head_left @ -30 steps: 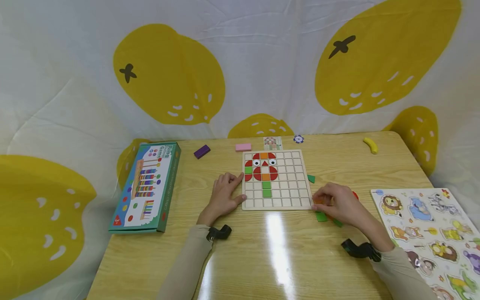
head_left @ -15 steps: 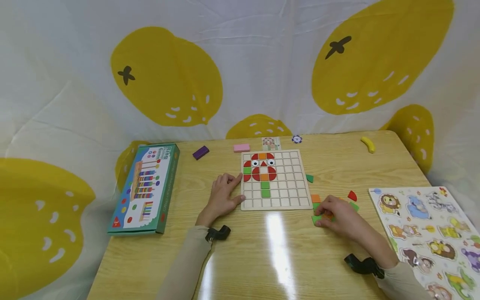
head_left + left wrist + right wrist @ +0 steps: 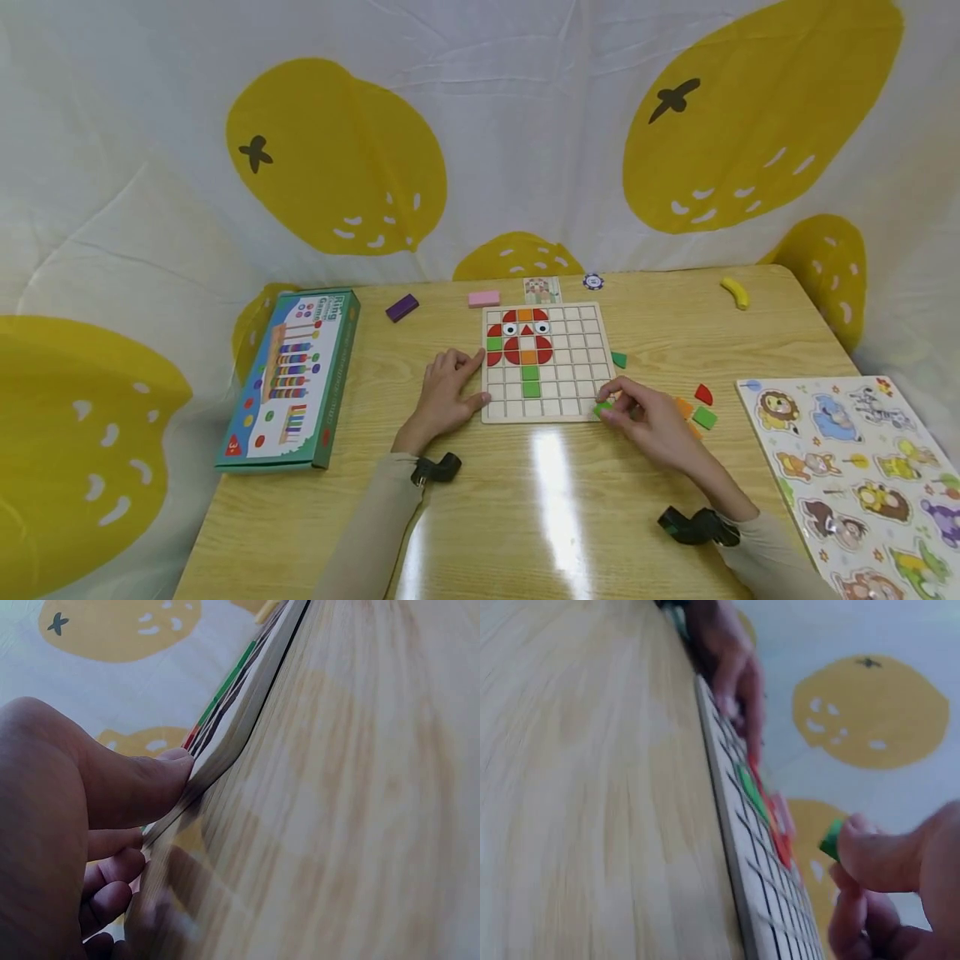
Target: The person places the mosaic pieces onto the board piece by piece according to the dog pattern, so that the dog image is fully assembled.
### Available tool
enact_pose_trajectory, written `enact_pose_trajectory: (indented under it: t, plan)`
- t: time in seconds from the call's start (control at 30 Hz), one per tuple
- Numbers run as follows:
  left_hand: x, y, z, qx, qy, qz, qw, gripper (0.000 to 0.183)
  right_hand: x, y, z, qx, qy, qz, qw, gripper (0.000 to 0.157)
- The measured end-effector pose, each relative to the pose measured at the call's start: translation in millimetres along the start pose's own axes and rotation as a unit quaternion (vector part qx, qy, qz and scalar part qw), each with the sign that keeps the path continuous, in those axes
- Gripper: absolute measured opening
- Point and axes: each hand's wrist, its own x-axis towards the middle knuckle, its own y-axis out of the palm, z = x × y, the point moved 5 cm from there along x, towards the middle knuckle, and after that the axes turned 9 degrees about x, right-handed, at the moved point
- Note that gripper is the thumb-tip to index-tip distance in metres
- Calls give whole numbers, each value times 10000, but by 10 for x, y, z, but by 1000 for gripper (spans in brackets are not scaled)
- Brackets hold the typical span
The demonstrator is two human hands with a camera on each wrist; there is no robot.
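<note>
My right hand (image 3: 654, 423) pinches a small green tile (image 3: 830, 841) between thumb and fingers, above the lower right corner of the gridded wooden board (image 3: 579, 368). My left hand (image 3: 442, 393) touches the board's left edge with thumb and index finger; in the left wrist view the thumb (image 3: 142, 784) presses against its side. Red, orange and green tiles and two eye tiles fill part of the grid's left half. Two green tiles (image 3: 531, 381) form a column below the orange one. Beside my right hand lie loose tiles: a red quarter-circle (image 3: 703, 394), a green one (image 3: 704, 417) and orange ones.
A picture card (image 3: 542, 290) and a poker chip (image 3: 593, 282) lie behind the board. Pink (image 3: 484, 298) and purple (image 3: 402, 307) blocks are left of them. A game box (image 3: 288, 379) stands far left; an animal puzzle (image 3: 847, 475) and toy banana (image 3: 735, 293) lie right.
My right hand has left the loose tiles, taking a green tile up and leftward to the board's lower right corner. My left hand stays at the board's left edge.
</note>
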Motion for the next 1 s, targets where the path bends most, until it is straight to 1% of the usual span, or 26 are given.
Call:
enact_pose_trajectory:
  t: [0.1, 0.2, 0.27, 0.37, 0.47, 0.53, 0.67, 0.77, 0.87, 1.0]
  plan:
    - [-6, 2, 14, -9, -13, -38, 10000, 75, 179, 212, 53, 269, 60, -244, 9993, 24]
    - [-11, 9, 25, -2, -24, -26, 10000, 75, 324, 469, 101, 337, -87, -188, 9992, 30]
    - [-13, 12, 25, 0, -6, -20, 10000, 75, 387, 613, 121, 153, -197, -122, 9996, 32]
    - [-11, 14, 20, 12, 20, -12, 10000, 75, 437, 750, 134, -363, -244, -131, 9990, 35]
    - [-5, 6, 13, 12, 60, -52, 10000, 75, 456, 801, 126, -648, -142, -129, 9977, 37]
    - [0, 2, 8, 23, 78, -52, 10000, 75, 458, 802, 120, -607, -83, -88, 9981, 35]
    - [7, -7, -1, 33, 94, -31, 9999, 75, 462, 778, 102, -460, -32, -3, 9989, 26]
    - [10, -5, 6, 57, 82, -20, 9999, 75, 482, 772, 102, -546, -47, 110, 9984, 20]
    - [13, 3, 15, 66, 92, -16, 9999, 75, 517, 769, 122, -629, -129, 225, 9977, 21]
    - [7, 8, 17, 51, 98, -18, 9999, 75, 588, 744, 146, -567, -170, 138, 9981, 28]
